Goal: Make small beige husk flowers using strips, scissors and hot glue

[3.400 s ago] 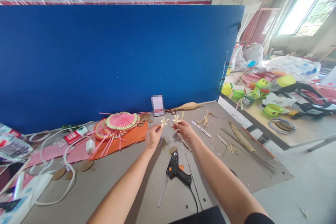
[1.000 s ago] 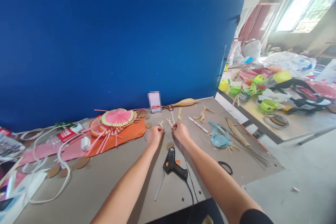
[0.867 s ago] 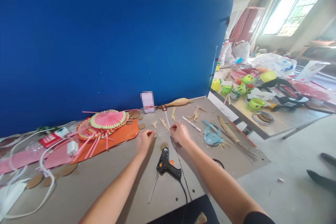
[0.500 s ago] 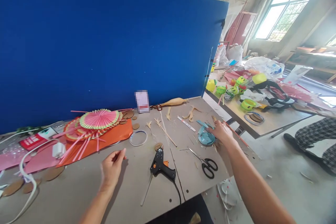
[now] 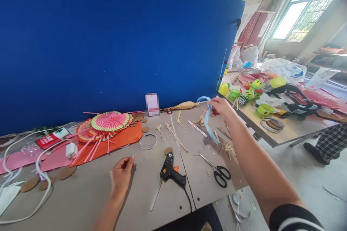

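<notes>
A light blue ribbon dangles in a loose curl from my right hand, whose fingers are closed on it above the table's right side. My left hand hovers low over the table with thumb and fingertips pinched together; whatever is between them is too small to make out. Between the hands lies a black hot glue gun with a glue stick in its back. Black-handled scissors rest open to its right. Beyond my left hand is a white ring, and dried husk pieces lie farther back.
Pink paper fans lie on orange sheet at left, near a white cable and cardboard discs. A blue panel stands behind. On the right, another table holds craft pieces; a person's leg shows beyond.
My right hand has picked the blue ribbon up off the table and raised it toward the back. My left hand stays pinched in nearly the same place. The view has shifted slightly.
</notes>
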